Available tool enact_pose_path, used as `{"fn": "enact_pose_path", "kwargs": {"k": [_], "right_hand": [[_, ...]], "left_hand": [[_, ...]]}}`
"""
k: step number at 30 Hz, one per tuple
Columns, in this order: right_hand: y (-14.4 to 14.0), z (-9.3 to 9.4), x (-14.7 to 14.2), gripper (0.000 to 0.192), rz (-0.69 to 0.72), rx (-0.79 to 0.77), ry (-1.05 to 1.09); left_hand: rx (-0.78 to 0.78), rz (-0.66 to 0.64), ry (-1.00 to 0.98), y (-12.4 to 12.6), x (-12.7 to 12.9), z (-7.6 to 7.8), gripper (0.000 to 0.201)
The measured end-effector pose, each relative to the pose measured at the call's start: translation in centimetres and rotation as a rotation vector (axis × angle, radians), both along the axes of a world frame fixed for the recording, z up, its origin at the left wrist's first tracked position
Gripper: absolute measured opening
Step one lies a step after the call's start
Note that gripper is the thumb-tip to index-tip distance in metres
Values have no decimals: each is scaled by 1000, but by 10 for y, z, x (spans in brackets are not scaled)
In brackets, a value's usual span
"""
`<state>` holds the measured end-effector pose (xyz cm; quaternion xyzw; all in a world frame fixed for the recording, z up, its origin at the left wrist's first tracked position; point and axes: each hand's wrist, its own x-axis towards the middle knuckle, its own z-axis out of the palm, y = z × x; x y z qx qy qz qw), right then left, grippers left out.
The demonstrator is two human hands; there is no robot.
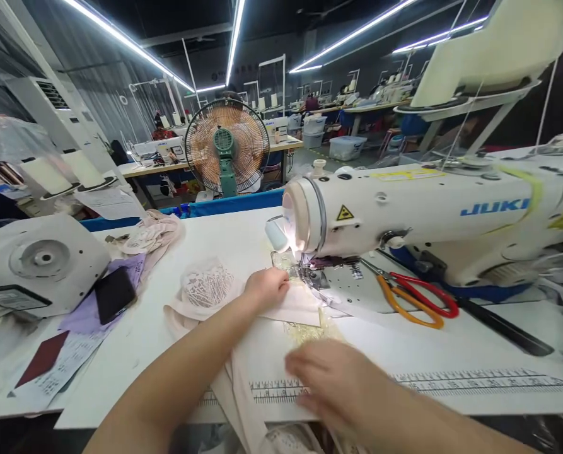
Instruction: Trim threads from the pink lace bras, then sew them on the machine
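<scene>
My left hand (266, 287) is closed on a pale beige fabric piece (293, 308), with its fingers curled close to the lit needle area of a white sewing machine (357, 211). Lace (209, 284) on the fabric lies left of that hand, and a beige strip (236, 384) trails over the table's front edge. My right hand (328, 378), blurred by motion, hovers over the printed ruler with fingers stretched out and apart; nothing shows in it. Just beyond its fingers lies a yellowish, glittery patch (304, 331) by the fabric's edge.
Scissors with orange and red handles (411, 299) lie right of the needle, beside a black-handled tool (503, 325). To the left are a phone (115, 294) on purple cloth, paper slips (68, 362), bundled beige fabric (153, 236) and another machine head (40, 261). A fan (227, 145) stands behind the table.
</scene>
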<state>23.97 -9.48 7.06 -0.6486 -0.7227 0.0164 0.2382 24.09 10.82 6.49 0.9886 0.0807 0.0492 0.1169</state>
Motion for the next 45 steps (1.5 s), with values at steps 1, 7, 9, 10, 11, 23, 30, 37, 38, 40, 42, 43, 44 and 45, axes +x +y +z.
{"fn": "enact_pose_path", "kwargs": {"k": [1,7,9,10,11,23,30,37,38,40,42,43,44,45], "right_hand": [[-4,6,14,22,-63,7,-32],[-20,-17,68,23,-315,103,-244],[-22,-27,77,27,-414,113,-300],[-21,-30,81,29,-451,96,-318],[-19,-31,85,30,-479,70,-332],[22,4,86,25,-363,-179,-576],[19,-4,91,30,-306,-147,-541],[-32,11,77,18,-424,-166,-380],[-35,13,75,19,-454,-215,-371],[-34,13,73,21,-482,-340,-360],[-26,11,72,22,-484,-412,-349],[-22,9,72,22,-485,-416,-343],[-19,8,72,23,-487,-410,-338],[-18,6,72,26,-489,-399,-336]], "left_hand": [[33,-4,-20,-1,-1,-1,19],[172,-208,-78,-5,-9,0,21],[213,-286,-78,-9,-14,-1,28],[251,-315,-83,-10,-17,-2,30],[296,-333,-92,-11,-20,-3,30],[328,-327,33,-8,-24,1,30],[254,-363,-64,-1,-23,-2,26],[198,-367,-47,2,-23,-2,21],[196,-370,-49,2,-23,-2,20],[187,-375,-56,3,-22,-2,20],[176,-380,-64,4,-22,-2,20],[173,-384,-68,4,-22,-2,21],[173,-388,-75,5,-22,-2,21],[176,-392,-84,5,-22,-2,21]]}}
